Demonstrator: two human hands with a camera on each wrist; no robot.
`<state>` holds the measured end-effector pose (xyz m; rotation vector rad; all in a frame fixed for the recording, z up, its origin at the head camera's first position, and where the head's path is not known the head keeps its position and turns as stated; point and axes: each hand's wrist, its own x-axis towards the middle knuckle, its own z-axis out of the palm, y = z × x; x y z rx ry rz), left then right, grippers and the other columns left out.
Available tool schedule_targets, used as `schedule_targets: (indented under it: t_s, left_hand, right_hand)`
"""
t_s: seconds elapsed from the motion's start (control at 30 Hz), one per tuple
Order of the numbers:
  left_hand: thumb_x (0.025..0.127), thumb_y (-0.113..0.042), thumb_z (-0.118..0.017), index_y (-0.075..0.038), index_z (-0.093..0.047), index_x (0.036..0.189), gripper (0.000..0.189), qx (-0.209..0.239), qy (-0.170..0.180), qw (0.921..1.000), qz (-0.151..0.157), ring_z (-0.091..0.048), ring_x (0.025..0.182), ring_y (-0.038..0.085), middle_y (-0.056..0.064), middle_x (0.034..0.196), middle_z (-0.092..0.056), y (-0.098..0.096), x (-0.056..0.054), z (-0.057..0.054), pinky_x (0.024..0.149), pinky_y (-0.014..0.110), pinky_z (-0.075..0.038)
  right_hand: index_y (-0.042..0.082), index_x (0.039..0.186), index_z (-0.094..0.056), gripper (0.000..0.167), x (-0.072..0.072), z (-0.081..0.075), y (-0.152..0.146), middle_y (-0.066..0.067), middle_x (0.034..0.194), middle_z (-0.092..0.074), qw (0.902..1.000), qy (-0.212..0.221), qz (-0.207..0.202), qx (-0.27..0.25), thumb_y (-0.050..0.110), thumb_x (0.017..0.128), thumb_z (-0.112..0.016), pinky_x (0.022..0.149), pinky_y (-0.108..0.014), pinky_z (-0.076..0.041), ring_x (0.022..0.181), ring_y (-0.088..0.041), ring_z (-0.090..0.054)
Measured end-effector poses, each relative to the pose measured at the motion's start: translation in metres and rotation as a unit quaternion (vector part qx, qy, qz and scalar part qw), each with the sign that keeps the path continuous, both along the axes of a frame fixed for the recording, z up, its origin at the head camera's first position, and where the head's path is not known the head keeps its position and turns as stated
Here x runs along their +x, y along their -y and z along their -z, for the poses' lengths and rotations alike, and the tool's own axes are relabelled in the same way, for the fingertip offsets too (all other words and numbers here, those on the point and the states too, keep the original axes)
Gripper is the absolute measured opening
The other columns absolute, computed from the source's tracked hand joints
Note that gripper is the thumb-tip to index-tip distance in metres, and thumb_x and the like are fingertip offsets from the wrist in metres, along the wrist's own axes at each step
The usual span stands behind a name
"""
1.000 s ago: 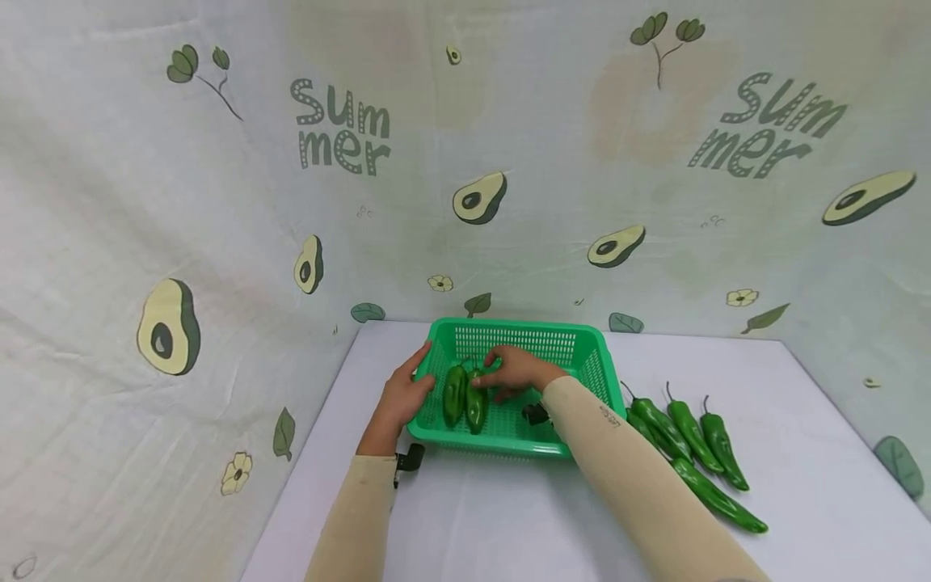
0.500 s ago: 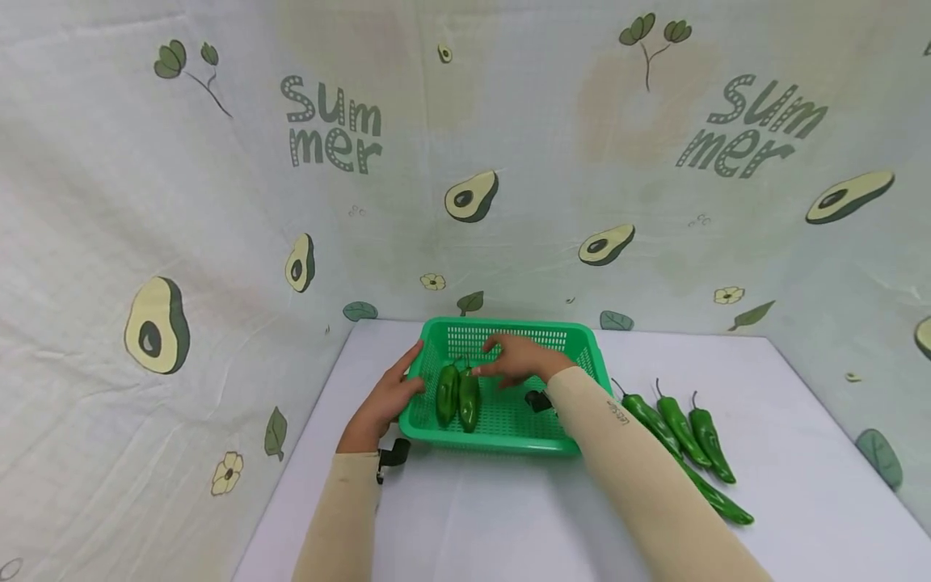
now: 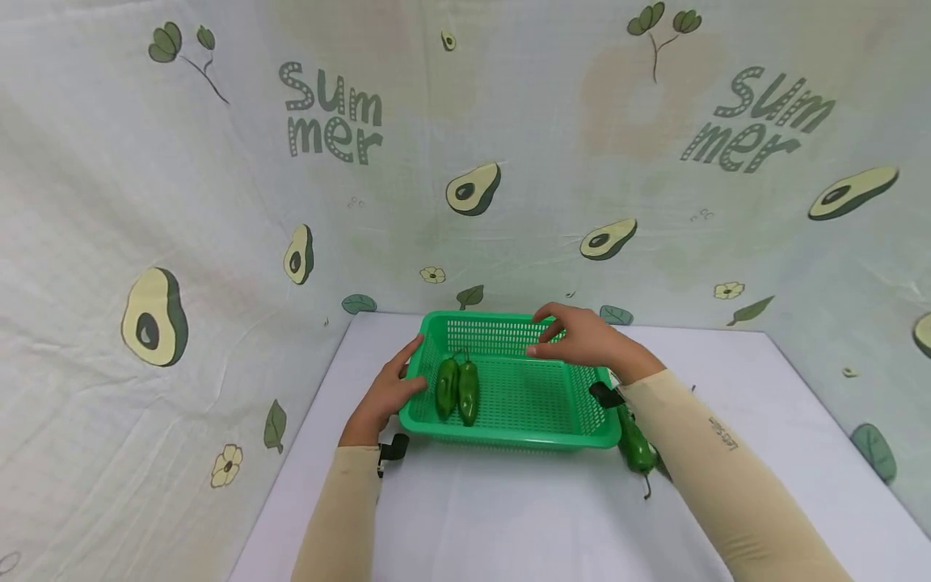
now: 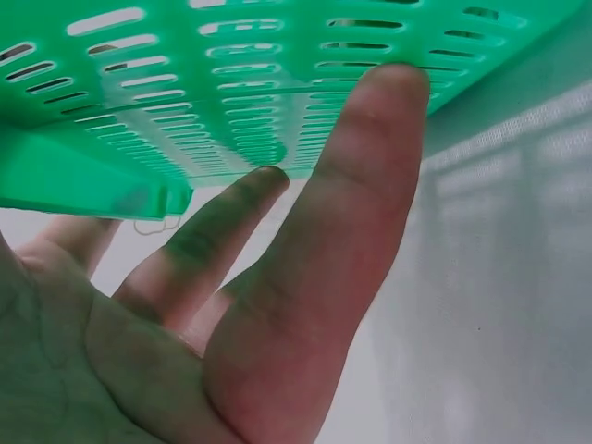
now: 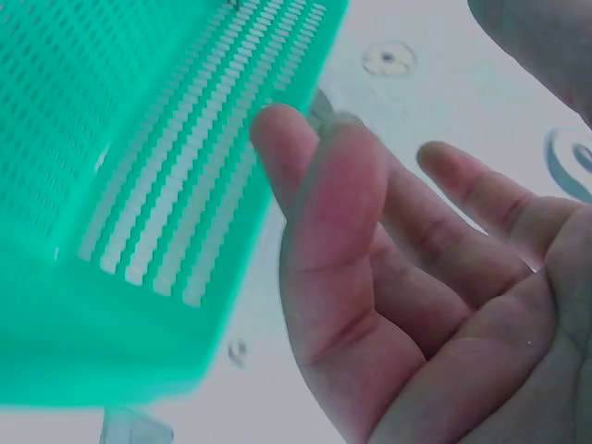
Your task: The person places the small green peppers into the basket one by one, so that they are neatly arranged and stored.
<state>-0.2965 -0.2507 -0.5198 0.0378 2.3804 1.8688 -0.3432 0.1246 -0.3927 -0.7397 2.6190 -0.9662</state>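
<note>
Two green chili peppers point(image 3: 457, 390) lie side by side at the left inside a green slotted plastic basket point(image 3: 509, 439). My left hand point(image 3: 387, 392) rests at the basket's left side. In the left wrist view, its fingers are mostly straight, with one fingertip point(image 4: 393, 88) against the slotted wall. Over the basket's back right part hovers my right hand point(image 3: 582, 338), fingers loosely bent and holding nothing. The right wrist view shows the right hand point(image 5: 416, 277) near the basket's side, with its palm bare. Beyond the basket's right side, another green chili pepper point(image 3: 635, 444) lies partly hidden.
My right sleeve point(image 3: 727, 461) covers most of the peppers on the table's right side. The basket stands on a white-covered table point(image 3: 494, 509). A printed cloth point(image 3: 538, 267) hangs behind and along both sides.
My right hand has moved from beside the two peppers to the right and upward, away from them. The left hand stays at the basket's left side. The sleeve now hides more peppers.
</note>
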Motion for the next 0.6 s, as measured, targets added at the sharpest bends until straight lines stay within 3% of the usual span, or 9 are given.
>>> schedule_targets:
  t_s: [0.1,0.23,0.6]
  left_hand:
    - [0.087,-0.008,-0.062,-0.052,-0.035,0.161,0.091,0.000,-0.003,1.0000,0.001,-0.069,0.092,0.034,0.021,0.138,-0.063,-0.001,0.001,-0.004,0.068,0.044,-0.059]
    - [0.087,-0.008,-0.062,-0.053,-0.035,0.161,0.091,0.000,0.002,1.0000,-0.002,-0.069,0.091,0.035,0.022,0.135,-0.064,0.000,0.001,-0.005,0.066,0.044,-0.059]
    - [0.090,-0.008,-0.061,-0.055,-0.034,0.160,0.089,-0.003,0.006,1.0000,0.006,-0.069,0.084,0.030,0.021,0.134,-0.065,0.001,0.000,0.003,0.064,0.043,-0.059]
  right_hand:
    - [0.009,0.146,-0.054,0.072,0.013,-0.004,-0.028,-0.013,0.124,-0.072,0.9992,-0.032,0.022,-0.006,0.048,0.092,-0.080,0.086,-0.048,-0.058,0.104,-0.029,-0.073]
    - [0.009,0.146,-0.052,0.070,0.030,-0.002,-0.067,-0.016,0.125,-0.071,0.9974,-0.054,0.047,0.002,0.047,0.094,-0.079,0.084,-0.047,-0.059,0.104,-0.028,-0.074]
    - [0.008,0.143,-0.056,0.071,0.073,0.041,-0.164,-0.017,0.125,-0.071,0.9877,-0.063,0.138,0.039,0.050,0.091,-0.080,0.078,-0.045,-0.060,0.105,-0.032,-0.072]
